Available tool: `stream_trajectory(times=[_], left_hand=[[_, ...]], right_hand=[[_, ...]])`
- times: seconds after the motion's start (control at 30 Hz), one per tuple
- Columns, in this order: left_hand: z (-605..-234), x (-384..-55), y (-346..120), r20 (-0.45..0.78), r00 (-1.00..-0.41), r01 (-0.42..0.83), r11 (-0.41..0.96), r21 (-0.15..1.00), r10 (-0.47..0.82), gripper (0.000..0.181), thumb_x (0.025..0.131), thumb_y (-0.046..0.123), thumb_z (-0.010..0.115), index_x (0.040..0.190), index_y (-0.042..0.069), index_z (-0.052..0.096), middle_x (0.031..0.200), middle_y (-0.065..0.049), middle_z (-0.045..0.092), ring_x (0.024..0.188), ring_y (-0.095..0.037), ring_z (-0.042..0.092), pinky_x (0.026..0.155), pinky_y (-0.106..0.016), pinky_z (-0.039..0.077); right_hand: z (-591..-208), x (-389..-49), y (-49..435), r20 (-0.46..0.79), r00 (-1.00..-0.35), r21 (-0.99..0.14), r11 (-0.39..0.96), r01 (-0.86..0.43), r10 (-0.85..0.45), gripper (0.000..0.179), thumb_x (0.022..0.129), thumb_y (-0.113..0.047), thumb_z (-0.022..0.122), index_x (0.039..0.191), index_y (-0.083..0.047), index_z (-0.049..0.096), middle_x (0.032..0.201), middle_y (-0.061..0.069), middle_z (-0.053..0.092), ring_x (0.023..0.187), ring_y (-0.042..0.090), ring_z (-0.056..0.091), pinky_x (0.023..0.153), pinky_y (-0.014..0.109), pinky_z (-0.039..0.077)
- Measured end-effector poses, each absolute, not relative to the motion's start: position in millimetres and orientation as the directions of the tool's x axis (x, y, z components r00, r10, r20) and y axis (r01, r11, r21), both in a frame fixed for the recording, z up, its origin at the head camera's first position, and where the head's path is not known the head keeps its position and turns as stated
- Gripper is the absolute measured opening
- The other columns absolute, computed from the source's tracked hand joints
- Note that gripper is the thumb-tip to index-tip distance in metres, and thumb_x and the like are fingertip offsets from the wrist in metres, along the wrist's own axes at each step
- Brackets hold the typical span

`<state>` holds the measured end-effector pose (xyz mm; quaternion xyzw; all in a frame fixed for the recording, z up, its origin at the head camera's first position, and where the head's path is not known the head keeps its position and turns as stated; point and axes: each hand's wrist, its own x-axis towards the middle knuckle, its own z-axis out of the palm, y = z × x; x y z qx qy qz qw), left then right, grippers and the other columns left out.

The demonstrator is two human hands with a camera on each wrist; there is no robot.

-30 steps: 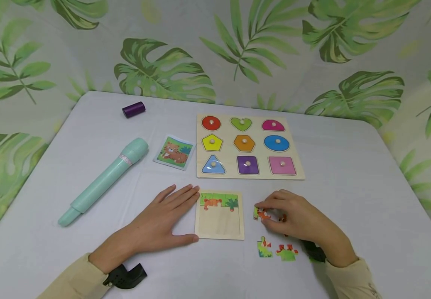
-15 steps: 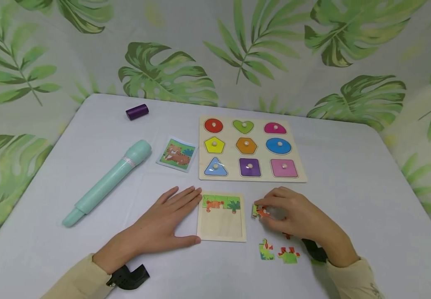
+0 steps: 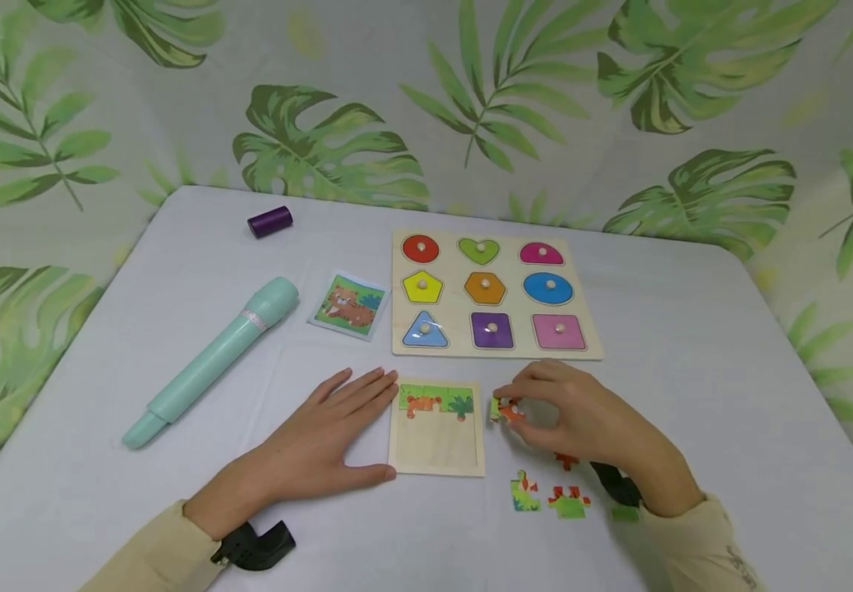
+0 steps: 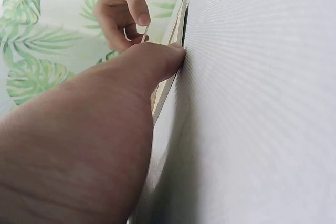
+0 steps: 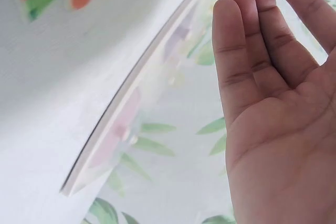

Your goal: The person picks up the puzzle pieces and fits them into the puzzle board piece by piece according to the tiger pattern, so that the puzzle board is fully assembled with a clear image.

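My right hand [image 3: 570, 411] pinches an orange and green jigsaw piece [image 3: 506, 410] between thumb and fingertips, just right of the wooden puzzle tray [image 3: 437, 448]. A row of joined pieces [image 3: 437, 401] with a tiger's ears and a bush fills the tray's top; bare wood shows below. My left hand [image 3: 330, 436] lies flat with fingers spread, fingertips and thumb at the tray's left edge. In the left wrist view the left thumb [image 4: 163, 59] is against the tray's edge, and the right hand [image 4: 123, 11] holds the thin piece beyond it. The right wrist view shows the right palm [image 5: 283, 129].
Loose jigsaw pieces [image 3: 569, 501] lie below the right hand, one partly under it. Behind the tray is a knobbed shape board [image 3: 496, 341], with a tiger picture card [image 3: 348, 306] beside it. A mint-green tube [image 3: 212, 362] and a purple cylinder [image 3: 270, 222] lie left.
The right hand has lifted the jigsaw piece slightly and moved it left, closer to the tray. An orange loose piece beneath that hand shows more now. The left hand stays at the tray.
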<state>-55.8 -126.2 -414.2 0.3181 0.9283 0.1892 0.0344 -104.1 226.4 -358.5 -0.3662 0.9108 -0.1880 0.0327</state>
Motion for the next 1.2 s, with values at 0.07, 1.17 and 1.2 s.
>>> stream_trajectory(times=[0.07, 1.17, 1.2], left_hand=[[-414, -56, -126, 0.057, -0.797, 0.575, 0.727, 0.375, 0.601, 0.098, 0.089, 0.067, 0.066, 0.163, 0.012, 0.032, 0.171, 0.001, 0.027, 0.159, -0.019, 0.019, 0.13, -0.049, 0.012], [-415, -56, -127, 0.075, -0.79, 0.59, 0.722, 0.361, 0.609, 0.097, 0.09, 0.066, 0.066, 0.162, 0.011, 0.033, 0.17, 0.0, 0.028, 0.159, -0.02, 0.021, 0.13, -0.049, 0.013], [-415, -56, -127, 0.076, -0.79, 0.591, 0.721, 0.361, 0.609, 0.097, 0.09, 0.066, 0.066, 0.162, 0.01, 0.033, 0.17, 0.0, 0.028, 0.159, -0.02, 0.021, 0.13, -0.049, 0.013]], right_hand=[[-356, -105, 224, 0.085, -0.719, -0.361, 0.651, -0.668, -0.69, 0.037, 0.082, -0.023, 0.086, 0.118, -0.027, 0.078, 0.106, -0.015, 0.068, 0.099, 0.006, 0.062, 0.08, 0.027, 0.061], [-335, -110, 166, 0.078, -0.64, -0.318, 0.59, -0.743, -0.764, 0.032, 0.086, -0.029, 0.082, 0.118, -0.024, 0.079, 0.104, -0.011, 0.069, 0.098, 0.006, 0.06, 0.084, 0.023, 0.059], [-335, -110, 164, 0.076, -0.637, -0.318, 0.587, -0.745, -0.767, 0.032, 0.086, -0.029, 0.082, 0.118, -0.023, 0.079, 0.105, -0.01, 0.069, 0.098, 0.006, 0.06, 0.084, 0.023, 0.059]])
